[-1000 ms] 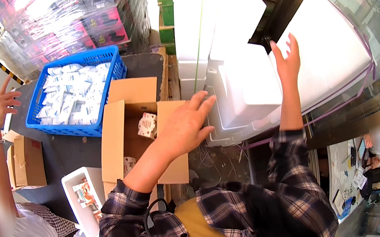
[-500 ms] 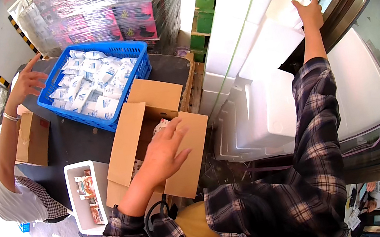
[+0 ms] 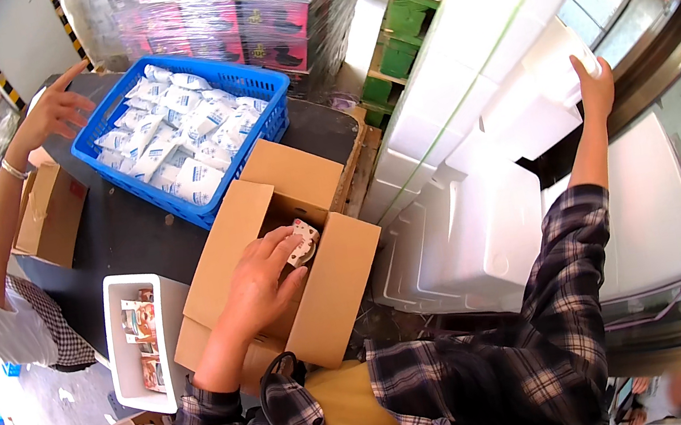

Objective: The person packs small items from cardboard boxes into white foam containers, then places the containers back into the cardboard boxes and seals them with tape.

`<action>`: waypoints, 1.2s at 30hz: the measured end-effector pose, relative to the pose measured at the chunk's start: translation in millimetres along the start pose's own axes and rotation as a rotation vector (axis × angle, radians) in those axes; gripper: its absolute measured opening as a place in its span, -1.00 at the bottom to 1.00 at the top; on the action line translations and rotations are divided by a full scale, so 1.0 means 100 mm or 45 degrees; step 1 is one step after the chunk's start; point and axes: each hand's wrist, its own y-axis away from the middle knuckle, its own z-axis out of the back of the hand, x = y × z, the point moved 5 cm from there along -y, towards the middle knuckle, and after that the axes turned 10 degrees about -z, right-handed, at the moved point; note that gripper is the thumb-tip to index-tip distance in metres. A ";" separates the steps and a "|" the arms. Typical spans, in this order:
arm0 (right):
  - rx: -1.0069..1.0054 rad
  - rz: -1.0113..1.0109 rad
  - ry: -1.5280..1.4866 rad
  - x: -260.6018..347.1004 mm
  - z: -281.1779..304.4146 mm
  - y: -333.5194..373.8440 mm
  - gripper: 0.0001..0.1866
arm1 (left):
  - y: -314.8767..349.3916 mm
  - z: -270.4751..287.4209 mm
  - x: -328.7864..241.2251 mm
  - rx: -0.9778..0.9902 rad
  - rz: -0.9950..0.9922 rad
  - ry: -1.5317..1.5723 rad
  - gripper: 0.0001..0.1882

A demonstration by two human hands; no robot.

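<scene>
My left hand (image 3: 258, 285) is over the open cardboard box (image 3: 225, 250), its fingers loosely spread. Its fingertips overlap a small white packet with reddish spots (image 3: 303, 243) inside the box; I cannot tell whether they touch it. At the upper right my outstretched right hand (image 3: 596, 90) grips the edge of a white foam box (image 3: 541, 89), thumb and fingers around its rim. That foam box is tilted beside a tall stack of white foam boxes (image 3: 452, 72) bound with a green strap.
A blue basket (image 3: 112, 180) of white ice packs stands on the dark table (image 3: 128, 234). Left of my box is a white foam box with brown packages (image 3: 116, 340). A co-worker's arm (image 3: 5, 201) reaches toward the basket. White foam containers (image 3: 471, 236) stand at right.
My right hand has closed on the foam box's edge, where its fingers were spread before. My left hand has shifted slightly down and left over the cardboard box. The view has turned somewhat.
</scene>
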 end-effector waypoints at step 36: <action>-0.010 0.965 0.100 3.92 -2.84 1.68 -0.70 | 0.29 -0.20 0.99 0.053 0.354 -0.213 -0.41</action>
